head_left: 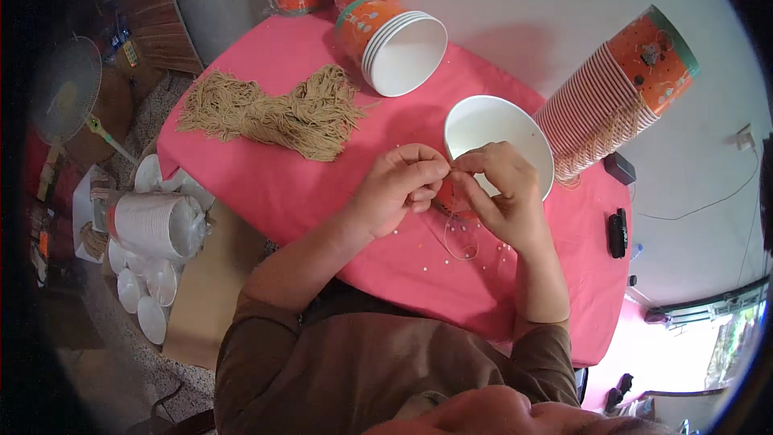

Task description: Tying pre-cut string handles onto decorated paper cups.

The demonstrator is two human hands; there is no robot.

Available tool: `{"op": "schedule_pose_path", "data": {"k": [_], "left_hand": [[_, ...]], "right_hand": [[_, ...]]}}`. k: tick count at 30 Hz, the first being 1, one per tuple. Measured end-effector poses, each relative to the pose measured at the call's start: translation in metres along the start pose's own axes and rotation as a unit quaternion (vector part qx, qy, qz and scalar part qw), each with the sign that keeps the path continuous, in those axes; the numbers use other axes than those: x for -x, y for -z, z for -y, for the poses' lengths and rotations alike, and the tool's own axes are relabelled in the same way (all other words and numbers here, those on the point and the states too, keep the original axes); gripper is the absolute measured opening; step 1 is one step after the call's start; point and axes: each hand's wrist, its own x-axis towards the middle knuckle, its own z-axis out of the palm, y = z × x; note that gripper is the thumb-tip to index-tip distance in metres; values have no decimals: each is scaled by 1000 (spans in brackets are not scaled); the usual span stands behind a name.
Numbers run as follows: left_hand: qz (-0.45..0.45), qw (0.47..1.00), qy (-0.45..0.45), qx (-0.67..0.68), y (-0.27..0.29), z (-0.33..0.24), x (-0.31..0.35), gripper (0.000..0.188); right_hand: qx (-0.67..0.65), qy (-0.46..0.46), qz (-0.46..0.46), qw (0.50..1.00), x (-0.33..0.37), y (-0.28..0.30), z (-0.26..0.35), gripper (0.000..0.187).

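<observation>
My left hand [405, 183] and my right hand [506, 195] meet at the fingertips, each closed in a pinch. They appear to pinch a thin string, mostly hidden by the fingers. A slack loop of the string [460, 258] hangs below them over the pink cloth. Just behind and beneath the right hand lies a paper bucket [499, 122], its white inside facing up and its orange outside partly showing between the hands. To the left of the bucket rests a thick bundle of tan twine [274, 117], loosely spread at both ends.
A small stack of paper buckets [411, 56] lies tilted at the back. A tall leaning stack [596, 105], with strings hanging along it, stands right. Small pale bits are scattered on the pink tablecloth [386, 266]. A black object [617, 234] sits at the right edge. Wrapped buckets [153, 225] are at left.
</observation>
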Motion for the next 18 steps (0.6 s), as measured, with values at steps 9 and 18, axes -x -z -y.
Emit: {"op": "schedule_pose_path", "data": {"k": [9,18], "left_hand": [[-25,989,-67,-127,-1,0,-2,11],[-47,968,-97,-229,-3,-1,-2,11]], "right_hand": [[-30,-80,-7,996,0,6,-1,8],[-9,-65,-2,998,1,10,-1,9]]}}
